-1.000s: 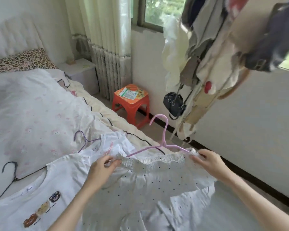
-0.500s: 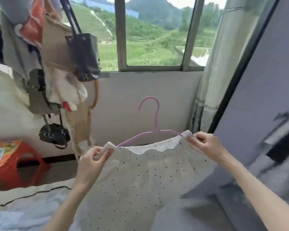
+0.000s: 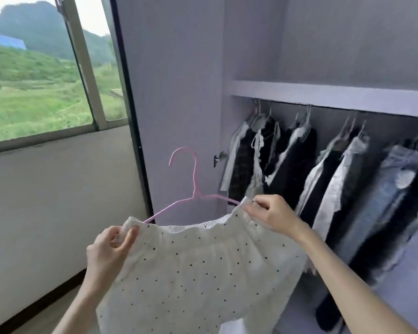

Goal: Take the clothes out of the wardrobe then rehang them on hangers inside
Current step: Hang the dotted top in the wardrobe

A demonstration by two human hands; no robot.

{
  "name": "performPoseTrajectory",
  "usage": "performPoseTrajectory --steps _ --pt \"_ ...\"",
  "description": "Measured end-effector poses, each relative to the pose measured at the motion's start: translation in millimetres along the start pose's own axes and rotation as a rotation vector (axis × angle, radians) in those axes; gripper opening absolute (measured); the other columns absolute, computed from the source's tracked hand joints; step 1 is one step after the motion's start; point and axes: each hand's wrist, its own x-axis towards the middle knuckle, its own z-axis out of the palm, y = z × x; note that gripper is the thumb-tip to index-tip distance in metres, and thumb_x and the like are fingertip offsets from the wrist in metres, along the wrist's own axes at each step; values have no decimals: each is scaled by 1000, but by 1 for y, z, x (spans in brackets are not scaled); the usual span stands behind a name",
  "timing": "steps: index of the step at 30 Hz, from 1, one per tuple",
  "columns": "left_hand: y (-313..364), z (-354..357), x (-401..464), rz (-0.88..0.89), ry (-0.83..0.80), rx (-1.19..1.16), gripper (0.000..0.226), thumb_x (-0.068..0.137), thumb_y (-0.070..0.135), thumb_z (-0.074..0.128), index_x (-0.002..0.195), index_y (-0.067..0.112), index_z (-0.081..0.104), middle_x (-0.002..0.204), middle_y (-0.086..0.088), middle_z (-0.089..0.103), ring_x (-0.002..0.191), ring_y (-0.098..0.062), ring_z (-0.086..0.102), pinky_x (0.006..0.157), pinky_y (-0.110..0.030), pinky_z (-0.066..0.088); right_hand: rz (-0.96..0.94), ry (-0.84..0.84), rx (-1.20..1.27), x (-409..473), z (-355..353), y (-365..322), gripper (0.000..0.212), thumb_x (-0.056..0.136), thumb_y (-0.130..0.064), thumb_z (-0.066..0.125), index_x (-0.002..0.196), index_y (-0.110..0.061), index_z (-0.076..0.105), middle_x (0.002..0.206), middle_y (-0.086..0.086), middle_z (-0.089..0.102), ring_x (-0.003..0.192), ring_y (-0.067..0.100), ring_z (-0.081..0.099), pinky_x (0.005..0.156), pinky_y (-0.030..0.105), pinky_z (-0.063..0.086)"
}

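Your left hand (image 3: 111, 247) pinches one end of the dotted white garment (image 3: 198, 268) at its elastic edge; your right hand (image 3: 273, 215) pinches the other end; it hangs on a pink hanger (image 3: 193, 189) in front of the open wardrobe (image 3: 323, 95), beside hung clothes (image 3: 299, 165).

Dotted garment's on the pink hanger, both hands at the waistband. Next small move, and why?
Probably lift the pink hanger toward the wardrobe rail. Left hand and right hand pinch the dotted garment at its ends; the hook is free, below rail height, left of the hung clothes.
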Motion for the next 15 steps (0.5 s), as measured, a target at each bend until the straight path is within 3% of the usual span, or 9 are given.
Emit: performPoseTrajectory --steps 2,6,10,13,15 --pt "13 33 6 19 -33 9 35 85 37 62 65 9 52 65 0 48 67 -19 45 64 -30 34 28 92 -53 -6 -18 21 49 84 -40 63 48 -19 35 39 -14 41 42 3 36 50 20 28" --pt "38 90 22 82 -109 21 42 87 33 62 60 7 43 61 -1 41 62 -19 40 72 -40 33 138 222 -118 -20 -48 57 47 83 -37 63 52 -14 36 41 -11 37 45 5 36 52 28 32" --pt "62 142 43 213 -178 92 50 89 38 59 57 16 27 56 5 31 59 -17 33 77 -36 27 267 324 -201 -33 -73 75 48 83 -35 59 51 -15 29 41 -10 30 44 8 29 50 29 27" --pt "72 181 56 257 -256 111 40 90 33 58 60 19 35 62 4 39 69 -21 39 85 -38 28 349 410 -235 -49 -82 87 49 83 -37 58 50 -16 28 46 -7 30 47 11 30 50 31 26" --pt "74 206 62 310 -322 126 22 91 32 56 78 14 52 77 2 49 82 -23 46 88 -39 30 416 458 -259 -61 -83 94 49 82 -38 59 50 -16 29 45 -7 30 46 11 30 49 31 25"
